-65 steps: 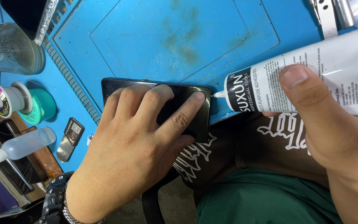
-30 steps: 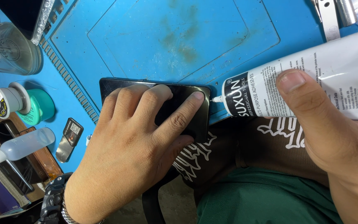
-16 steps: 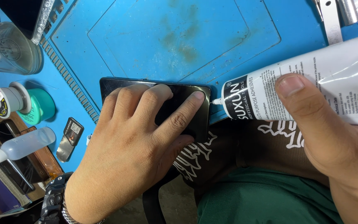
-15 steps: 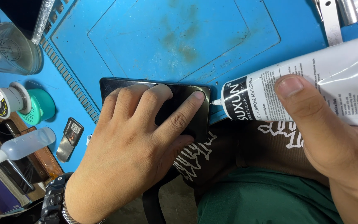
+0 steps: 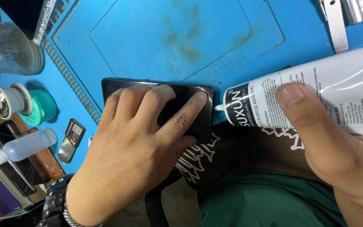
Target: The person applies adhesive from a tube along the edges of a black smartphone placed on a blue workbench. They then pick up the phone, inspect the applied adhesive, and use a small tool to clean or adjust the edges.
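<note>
**Glue tube tip at the edge of a dark phone**

Nearest to the camera, the left hand (image 5: 135, 147) lies flat on a black phone (image 5: 190, 105), with the fingers spread over its dark back; the hand presses on it and is not closed around it. The phone rests at the near edge of the blue work mat (image 5: 169, 38), which covers the table. The right hand (image 5: 328, 143) has a closed grip on a white glue tube (image 5: 316, 96), with the thumb on top of the tube. The black end of the tube points to the left, and its thin nozzle (image 5: 218, 107) is at the right edge of the phone, touching it or just beside it; I cannot tell which.

To the left of the phone there is a small clear squeeze bottle (image 5: 26, 145), and behind it a spool of wire (image 5: 9, 101) on a green holder. Farther away, at the top left, stands a clear glass jar (image 5: 9, 50). At the top right of the mat lie metal tweezers (image 5: 337, 25).
</note>
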